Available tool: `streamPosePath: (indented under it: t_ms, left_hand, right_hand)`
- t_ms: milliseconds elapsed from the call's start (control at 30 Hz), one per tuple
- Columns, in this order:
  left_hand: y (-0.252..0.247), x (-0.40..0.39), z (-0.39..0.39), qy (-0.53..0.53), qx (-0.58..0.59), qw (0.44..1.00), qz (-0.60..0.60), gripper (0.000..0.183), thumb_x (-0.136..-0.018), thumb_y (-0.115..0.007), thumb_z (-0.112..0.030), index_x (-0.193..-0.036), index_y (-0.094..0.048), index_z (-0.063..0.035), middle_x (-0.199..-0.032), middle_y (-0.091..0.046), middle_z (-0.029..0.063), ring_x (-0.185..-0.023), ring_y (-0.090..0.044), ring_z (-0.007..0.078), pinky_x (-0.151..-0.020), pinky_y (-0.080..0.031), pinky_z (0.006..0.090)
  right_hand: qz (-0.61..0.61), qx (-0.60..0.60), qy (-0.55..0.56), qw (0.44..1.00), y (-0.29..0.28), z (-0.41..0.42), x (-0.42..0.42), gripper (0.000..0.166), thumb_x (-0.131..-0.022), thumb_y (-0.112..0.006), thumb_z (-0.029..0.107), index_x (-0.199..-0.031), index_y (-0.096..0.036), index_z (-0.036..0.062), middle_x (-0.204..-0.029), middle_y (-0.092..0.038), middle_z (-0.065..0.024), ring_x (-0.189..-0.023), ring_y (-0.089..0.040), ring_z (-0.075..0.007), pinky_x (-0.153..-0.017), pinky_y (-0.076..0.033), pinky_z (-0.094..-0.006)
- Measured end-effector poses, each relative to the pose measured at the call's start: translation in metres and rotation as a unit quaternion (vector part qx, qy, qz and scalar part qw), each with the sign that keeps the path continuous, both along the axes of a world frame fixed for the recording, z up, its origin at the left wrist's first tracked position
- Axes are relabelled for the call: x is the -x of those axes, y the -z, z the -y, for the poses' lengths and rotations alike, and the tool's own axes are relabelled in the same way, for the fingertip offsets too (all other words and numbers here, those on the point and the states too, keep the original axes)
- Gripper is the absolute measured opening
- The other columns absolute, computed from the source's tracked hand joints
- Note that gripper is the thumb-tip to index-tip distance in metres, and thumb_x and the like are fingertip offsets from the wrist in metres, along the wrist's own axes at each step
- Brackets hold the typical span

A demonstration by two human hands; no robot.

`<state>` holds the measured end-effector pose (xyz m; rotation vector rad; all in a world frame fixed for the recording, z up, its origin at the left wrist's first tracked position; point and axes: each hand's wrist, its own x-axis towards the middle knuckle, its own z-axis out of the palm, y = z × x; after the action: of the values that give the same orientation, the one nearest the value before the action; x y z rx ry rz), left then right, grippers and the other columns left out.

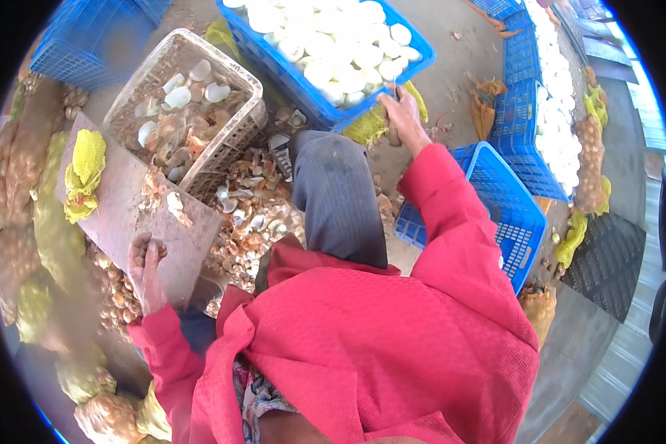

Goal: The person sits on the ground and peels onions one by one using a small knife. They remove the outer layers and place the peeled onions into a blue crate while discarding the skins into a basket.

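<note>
My right hand (404, 115) grips a knife by its brown handle (394, 136), with the thin blade pointing up at the near corner of a blue plastic crate (333, 115). Peeled white onions (349, 77) fill that crate. Over the near end of a board (161, 213) is my left hand (146, 261), its fingers curled in and the thumb against them; nothing shows in it. Onion skin scraps (177, 208) and a yellow mesh bag (86, 172) lie on the board.
A dirty white crate (244, 119) holds onion peels. More peels (266, 222) litter the floor by my shoe. Another blue crate (513, 222) stands at right, near crates of white onions (555, 133). Full mesh sacks (55, 211) and loose unpeeled onions (116, 294) line the left side.
</note>
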<state>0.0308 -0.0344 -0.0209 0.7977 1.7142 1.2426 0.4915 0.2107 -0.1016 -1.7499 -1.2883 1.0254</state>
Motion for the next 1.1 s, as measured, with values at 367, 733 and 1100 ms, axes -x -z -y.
streamPosePath:
  t_ms: [367, 733, 1100]
  left_hand:
    - [-0.011, 0.053, 0.198, -0.251, 0.123, 0.933, -0.225, 0.055, -0.083, -0.055, -0.029, -0.128, -0.037, -0.0034, -0.128, -0.039, 0.0148, -0.119, -0.036, 0.0243, -0.099, -0.028, 0.0329]
    - [0.119, 0.000, 0.334, 0.032, 0.312, 0.925, 0.213, 0.062, -0.075, -0.061, -0.006, -0.131, -0.036, -0.0108, -0.121, -0.049, 0.0050, -0.107, -0.048, 0.0172, -0.082, -0.044, 0.0328]
    - [0.133, 0.087, 0.337, -0.278, -0.057, 0.871, 0.401, 0.037, -0.088, -0.047, -0.016, -0.122, -0.039, -0.0066, -0.100, -0.059, 0.0070, -0.079, -0.063, 0.0169, -0.067, -0.052, 0.0305]
  right_hand:
    - [-0.222, 0.121, -0.127, 0.959, -0.042, 0.121, 0.062, 0.035, -0.088, -0.044, 0.018, -0.114, -0.051, -0.0041, -0.106, -0.059, -0.0126, -0.097, -0.054, -0.0171, -0.082, -0.042, -0.0265]
    - [-0.184, 0.176, -0.265, 0.930, -0.065, 0.132, 0.063, 0.043, -0.082, -0.055, 0.016, -0.121, -0.042, 0.0020, -0.103, -0.055, -0.0079, -0.085, -0.058, -0.0173, -0.067, -0.048, -0.0272]
    - [-0.102, 0.203, -0.091, 0.970, -0.150, 0.190, 0.177, 0.032, -0.086, -0.052, 0.027, -0.113, -0.049, 0.0092, -0.086, -0.053, 0.0006, -0.066, -0.048, -0.0067, -0.055, -0.039, -0.0183]
